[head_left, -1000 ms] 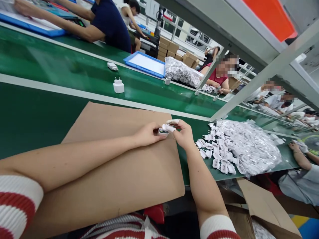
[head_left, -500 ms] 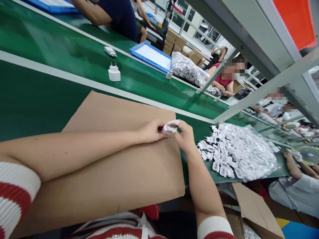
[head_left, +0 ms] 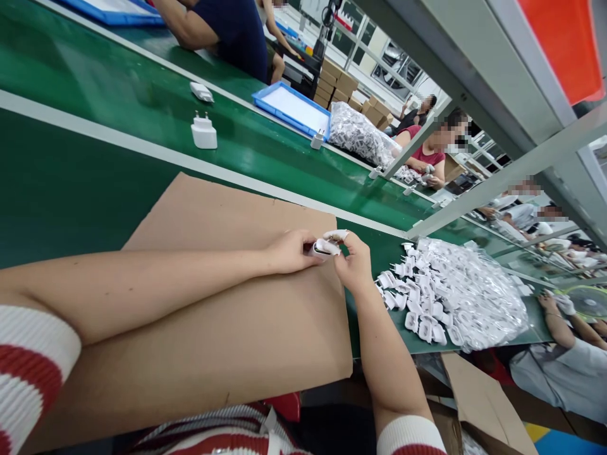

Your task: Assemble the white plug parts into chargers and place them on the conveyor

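My left hand point(head_left: 293, 251) is closed round a white plug-in charger housing point(head_left: 320, 254), over the right edge of a flat cardboard sheet point(head_left: 203, 328). A dark opening shows in the housing's end. From the other side, my right hand point(head_left: 355, 262) pinches at that end, with white covers on its fingertips. Whether a small part sits between those fingers is hidden. Right of my right hand lies a pile of loose white charger housings point(head_left: 412, 291), spilling from a clear plastic bag point(head_left: 488, 297).
Beyond the cardboard runs a green conveyor belt point(head_left: 142, 107) carrying white chargers point(head_left: 204, 134). A blue tray point(head_left: 289, 112) and another bag of parts point(head_left: 363, 133) stand on its far side. A metal post point(head_left: 441, 212) rises ahead right. Co-workers sit across and to the right.
The chargers on the belt have moved left. My hands stay together on the housing, which is turned slightly, so its dark opening shows more.
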A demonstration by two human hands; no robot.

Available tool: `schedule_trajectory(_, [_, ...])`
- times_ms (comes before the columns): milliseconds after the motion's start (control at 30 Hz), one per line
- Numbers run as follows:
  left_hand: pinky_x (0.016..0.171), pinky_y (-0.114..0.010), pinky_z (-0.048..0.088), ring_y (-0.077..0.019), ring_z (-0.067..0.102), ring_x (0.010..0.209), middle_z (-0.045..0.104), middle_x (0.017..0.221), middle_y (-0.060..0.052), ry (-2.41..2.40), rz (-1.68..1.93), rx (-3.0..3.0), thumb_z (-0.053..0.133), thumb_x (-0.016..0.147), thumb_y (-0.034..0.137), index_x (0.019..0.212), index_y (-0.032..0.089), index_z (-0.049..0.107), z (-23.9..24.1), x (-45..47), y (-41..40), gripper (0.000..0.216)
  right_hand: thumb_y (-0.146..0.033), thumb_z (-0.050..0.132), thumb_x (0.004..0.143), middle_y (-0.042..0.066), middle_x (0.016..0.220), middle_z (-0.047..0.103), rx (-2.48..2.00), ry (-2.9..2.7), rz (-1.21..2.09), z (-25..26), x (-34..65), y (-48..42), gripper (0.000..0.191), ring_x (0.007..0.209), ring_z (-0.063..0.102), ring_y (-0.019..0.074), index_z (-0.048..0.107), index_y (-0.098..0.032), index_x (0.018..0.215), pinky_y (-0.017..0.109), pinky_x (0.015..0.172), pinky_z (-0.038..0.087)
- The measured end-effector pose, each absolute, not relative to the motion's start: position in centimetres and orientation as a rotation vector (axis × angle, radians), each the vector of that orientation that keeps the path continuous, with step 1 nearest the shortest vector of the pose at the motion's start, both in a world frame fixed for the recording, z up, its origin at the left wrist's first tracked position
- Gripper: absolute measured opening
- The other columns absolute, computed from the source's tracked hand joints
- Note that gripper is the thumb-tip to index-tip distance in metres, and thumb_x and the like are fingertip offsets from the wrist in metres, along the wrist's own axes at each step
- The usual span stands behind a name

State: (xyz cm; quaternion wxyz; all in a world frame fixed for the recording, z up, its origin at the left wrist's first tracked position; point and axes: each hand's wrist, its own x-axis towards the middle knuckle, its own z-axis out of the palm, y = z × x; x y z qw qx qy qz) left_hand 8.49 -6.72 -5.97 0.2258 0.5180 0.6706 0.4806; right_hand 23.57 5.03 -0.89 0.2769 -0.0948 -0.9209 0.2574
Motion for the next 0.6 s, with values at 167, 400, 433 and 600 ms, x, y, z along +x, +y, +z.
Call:
schedule_trajectory(167, [0.064, -0.030, 0.044, -0.0213, 0.061, 0.073, 0.069, 0.081, -0.003, 1.861, 1.311, 1.450, 0.077, 0.076, 0.052, 0.087, 0.019, 0.073, -6.0, 8.5, -6.8, 0.035, -0.003, 0.048, 0.078, 0.008, 0.108, 0.077, -0.182, -2.547, 0.552, -1.0, 23.7, 5.0, 0.041, 0.104, 0.069, 0.0239, 0.071, -0.021, 0.106, 0.037, 0.093, 0.056])
schedule_trajectory(400, [0.071, -0.030, 0.049, -0.0224, 0.065, 0.077, 0.072, 0.083, -0.004, 1.836, 1.347, 1.448, 0.079, 0.076, 0.050, 0.088, 0.019, 0.074, -5.8, 8.6, -6.8, 0.034, -0.002, 0.052, 0.074, 0.007, 0.109, 0.077, -0.256, -2.606, 0.449, -1.5, 23.2, 5.3, 0.042, 0.102, 0.068, 0.0249, 0.071, -0.020, 0.107, 0.037, 0.092, 0.055])
schedule_trajectory(433, [0.071, -0.031, 0.050, -0.0229, 0.066, 0.078, 0.072, 0.083, -0.004, 1.838, 1.340, 1.453, 0.078, 0.076, 0.050, 0.087, 0.019, 0.074, -5.7, 8.7, -6.8, 0.034, -0.002, 0.052, 0.073, 0.007, 0.109, 0.077, -0.267, -2.581, 0.475, -1.7, 23.2, 5.2, 0.042, 0.103, 0.068, 0.0247, 0.071, -0.021, 0.106, 0.036, 0.093, 0.055])
schedule_trajectory(600, [0.078, -0.036, 0.052, -0.0277, 0.069, 0.086, 0.076, 0.092, -0.007, 1.847, 1.335, 1.529, 0.070, 0.081, 0.052, 0.093, 0.019, 0.076, -6.0, 9.1, -6.8, 0.036, -0.003, 0.052, 0.074, 0.006, 0.108, 0.073, -0.265, -2.487, 0.599, -3.2, 23.2, 5.0, 0.041, 0.107, 0.066, 0.0230, 0.069, -0.021, 0.106, 0.035, 0.100, 0.053])
